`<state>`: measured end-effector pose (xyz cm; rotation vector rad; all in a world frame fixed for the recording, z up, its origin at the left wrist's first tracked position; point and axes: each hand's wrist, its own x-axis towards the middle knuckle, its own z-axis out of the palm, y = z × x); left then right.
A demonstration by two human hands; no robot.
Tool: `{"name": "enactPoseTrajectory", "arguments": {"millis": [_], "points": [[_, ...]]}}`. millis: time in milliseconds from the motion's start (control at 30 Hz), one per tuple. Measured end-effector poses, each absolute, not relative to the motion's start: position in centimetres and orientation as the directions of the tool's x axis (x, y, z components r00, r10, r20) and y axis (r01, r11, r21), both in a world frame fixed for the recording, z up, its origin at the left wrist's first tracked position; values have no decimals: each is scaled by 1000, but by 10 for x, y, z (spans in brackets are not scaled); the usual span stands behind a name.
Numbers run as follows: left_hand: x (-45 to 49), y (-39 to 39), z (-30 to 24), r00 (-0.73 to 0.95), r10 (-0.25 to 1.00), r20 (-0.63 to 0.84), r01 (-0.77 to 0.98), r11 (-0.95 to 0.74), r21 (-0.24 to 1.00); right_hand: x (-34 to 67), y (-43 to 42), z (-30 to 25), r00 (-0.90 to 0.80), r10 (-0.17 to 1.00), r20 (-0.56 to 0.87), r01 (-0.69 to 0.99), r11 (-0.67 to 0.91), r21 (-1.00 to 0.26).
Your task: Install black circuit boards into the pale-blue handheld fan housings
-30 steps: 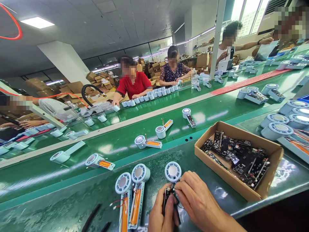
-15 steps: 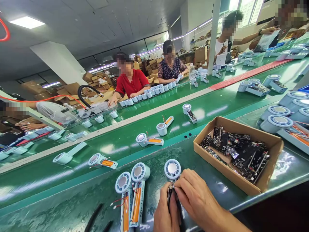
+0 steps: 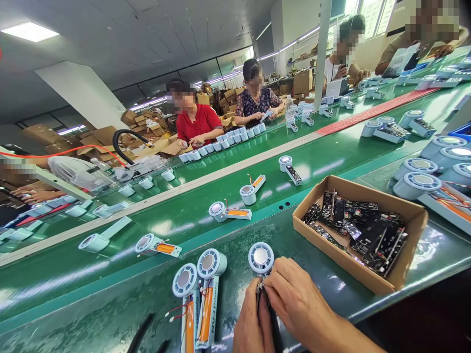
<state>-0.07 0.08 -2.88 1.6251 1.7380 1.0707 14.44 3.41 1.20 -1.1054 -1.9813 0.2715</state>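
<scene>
The left hand (image 3: 252,321) grips a dark board (image 3: 259,294) pointing lengthwise toward the fan head (image 3: 261,258) just beyond, the right hand (image 3: 300,294), its hold unclear, at the board's far end.

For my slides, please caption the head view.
Left hand gripping a slim black part, right hand at its end, near a round light-blue fan.

We see a bright room, lit by a rectangular white ceiling panel (image 3: 30,32), thin white strip lights (image 3: 309,33) and pale, washed-out window panes (image 3: 380,14). White glare streaks the glossy green conveyor belt (image 3: 198,191) and the shiny dark-green tabletop (image 3: 114,299). Our lower right corner sinks into near-black. Distant brown cardboard boxes (image 3: 142,120) look soft, faces are pixelated, and our wide view tilts.
</scene>
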Motion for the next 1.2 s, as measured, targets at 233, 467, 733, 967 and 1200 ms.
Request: {"name": "enactPoseTrajectory", "arguments": {"millis": [233, 467, 733, 967, 1200], "points": [[-3, -5, -40, -131, 981, 140, 593, -36, 804, 140, 36, 5, -250, 810, 530, 558, 568, -605], [-3, 7, -17, -94, 995, 28, 460, 19, 888, 153, 32, 9, -246, 854, 458, 433, 519, -737], [-6, 12, -10, -53, 983, -178, 204, 185, 961, 200, 24, -10, -147, 931, 334, 274, 363, -891], [-11, 11, -22, -56, 992, -117, 168, 125, 978, 160, 39, 15, -246, 871, 424, 254, 481, -839], [-11, 9, -24, -12, 990, -143, 8, 143, 990, 148, 40, 16, -298, 832, 468, 482, 554, -679]]}}
